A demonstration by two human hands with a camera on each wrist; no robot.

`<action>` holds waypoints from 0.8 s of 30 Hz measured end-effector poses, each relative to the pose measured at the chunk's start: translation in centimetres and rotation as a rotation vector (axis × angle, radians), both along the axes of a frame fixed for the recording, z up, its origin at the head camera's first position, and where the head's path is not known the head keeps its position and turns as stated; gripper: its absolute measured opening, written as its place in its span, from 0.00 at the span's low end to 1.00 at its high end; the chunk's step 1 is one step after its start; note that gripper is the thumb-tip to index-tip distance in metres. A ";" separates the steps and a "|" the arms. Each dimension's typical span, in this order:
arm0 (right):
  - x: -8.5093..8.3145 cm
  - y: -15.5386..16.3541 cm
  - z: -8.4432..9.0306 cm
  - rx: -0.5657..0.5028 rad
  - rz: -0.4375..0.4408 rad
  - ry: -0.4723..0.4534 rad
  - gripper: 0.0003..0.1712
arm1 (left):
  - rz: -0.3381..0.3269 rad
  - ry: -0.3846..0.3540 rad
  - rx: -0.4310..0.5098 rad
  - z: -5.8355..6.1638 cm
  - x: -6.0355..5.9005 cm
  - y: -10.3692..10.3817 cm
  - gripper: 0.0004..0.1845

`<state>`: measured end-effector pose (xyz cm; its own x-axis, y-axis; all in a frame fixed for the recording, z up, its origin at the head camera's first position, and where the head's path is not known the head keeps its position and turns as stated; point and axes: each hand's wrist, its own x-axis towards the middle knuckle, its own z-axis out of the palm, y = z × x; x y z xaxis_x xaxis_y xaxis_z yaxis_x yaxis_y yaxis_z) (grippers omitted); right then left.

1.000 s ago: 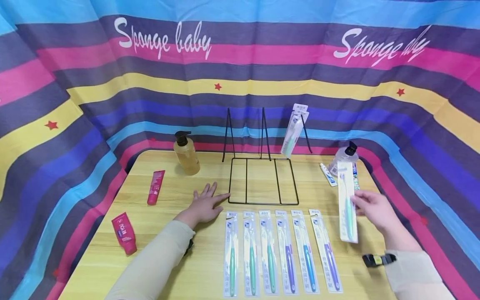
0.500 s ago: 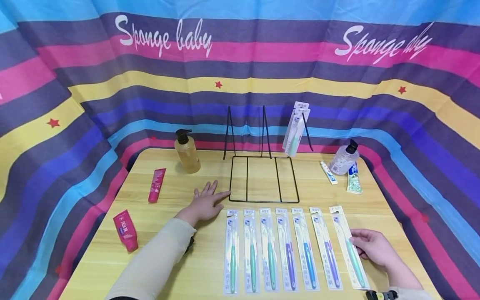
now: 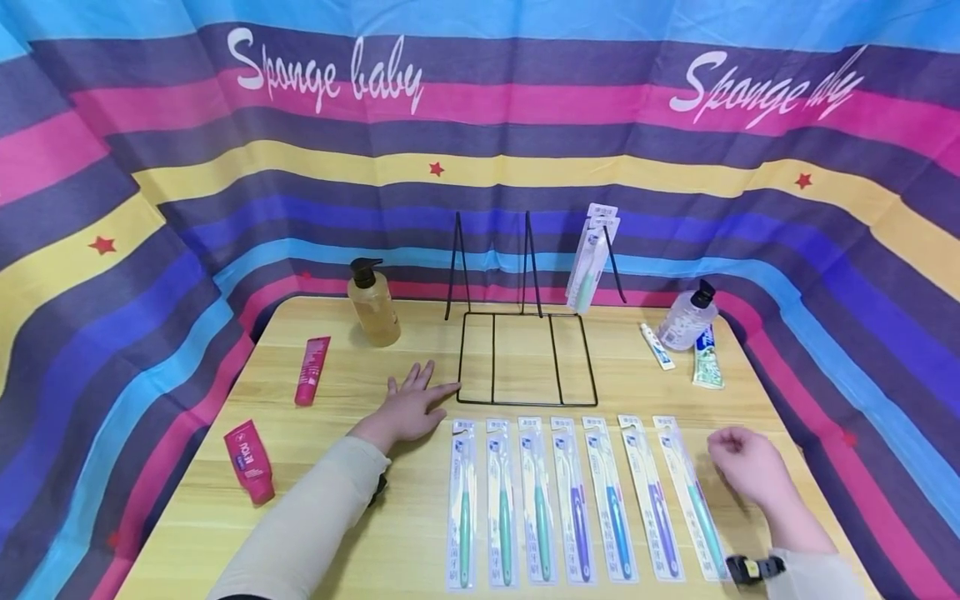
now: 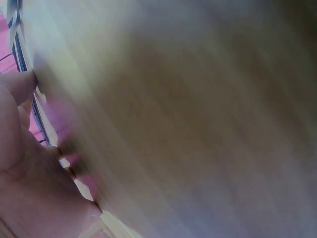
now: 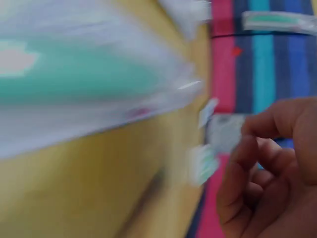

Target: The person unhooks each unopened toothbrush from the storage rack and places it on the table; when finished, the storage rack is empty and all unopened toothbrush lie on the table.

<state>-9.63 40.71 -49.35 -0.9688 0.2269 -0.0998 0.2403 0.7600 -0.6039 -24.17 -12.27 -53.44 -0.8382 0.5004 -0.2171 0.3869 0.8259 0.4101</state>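
Observation:
Several packaged toothbrushes lie side by side along the front of the wooden table (image 3: 345, 533). The rightmost pack (image 3: 687, 492), with a green handle, lies flat just left of my right hand (image 3: 738, 462). That hand hovers beside it with fingers loosely curled and holds nothing. My left hand (image 3: 412, 404) rests flat on the table with fingers spread, its fingertips (image 3: 450, 388) touching the front left corner of the black wire rack (image 3: 525, 358). Two toothbrush packs (image 3: 591, 260) hang on the rack's right upright. The right wrist view shows the curled fingers (image 5: 270, 163) and a blurred green pack (image 5: 84, 84).
An amber pump bottle (image 3: 372, 304) stands back left, a clear pump bottle (image 3: 687, 317) back right with two small tubes (image 3: 707, 357) beside it. Two red tubes (image 3: 249, 462) lie at the left. Striped cloth walls (image 3: 480, 125) enclose the table.
My right hand brought the green toothbrush pack down from mid-air, laid it at the right end of the row, and let go. The left hand has not moved.

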 end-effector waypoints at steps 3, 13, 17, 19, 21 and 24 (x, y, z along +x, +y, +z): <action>-2.8 -1.5 2.4 -0.003 -0.031 0.184 0.16 | 0.005 -0.003 0.003 0.1 0.1 -0.2 0.29; -14.8 -9.8 9.3 -0.302 -0.009 0.578 0.16 | 0.010 0.006 0.015 -0.1 0.3 -0.1 0.29; -17.9 -11.8 10.6 -0.405 -0.058 0.492 0.23 | -0.002 -0.005 0.026 -0.4 0.6 0.0 0.29; -19.0 -12.5 11.1 -0.435 -0.079 0.450 0.27 | -0.003 -0.002 0.034 -0.4 0.6 0.0 0.29; -19.9 -13.2 11.6 -0.447 -0.091 0.431 0.27 | 0.002 0.009 0.033 -0.4 0.6 0.0 0.29; -20.9 -14.1 12.2 -0.431 -0.103 0.439 0.24 | 0.011 0.023 0.026 -0.3 0.4 -0.1 0.29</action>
